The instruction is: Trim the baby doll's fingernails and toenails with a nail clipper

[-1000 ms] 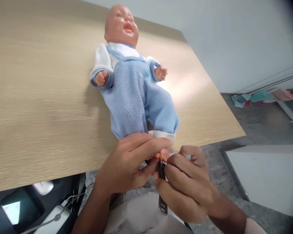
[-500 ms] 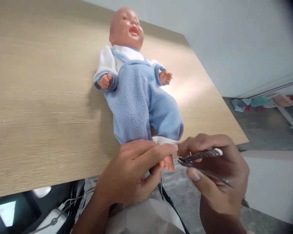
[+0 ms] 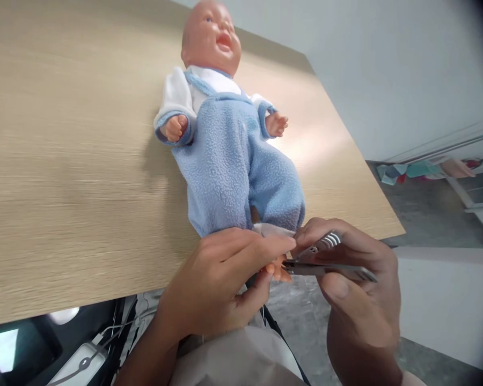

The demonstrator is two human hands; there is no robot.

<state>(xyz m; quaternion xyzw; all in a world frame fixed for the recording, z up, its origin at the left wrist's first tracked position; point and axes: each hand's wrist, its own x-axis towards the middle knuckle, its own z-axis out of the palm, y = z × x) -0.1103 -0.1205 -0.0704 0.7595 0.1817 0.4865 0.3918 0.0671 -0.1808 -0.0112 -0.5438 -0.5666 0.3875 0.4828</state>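
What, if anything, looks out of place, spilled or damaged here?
Nothing visible looks spilled or damaged. Slightly odd: one foot of the doll juts past the edge of the table rather than lying on it.

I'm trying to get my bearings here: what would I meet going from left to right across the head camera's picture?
Dark shiny object → white box with a cable → left hand → nail clippers in the right hand → coloured cloths.
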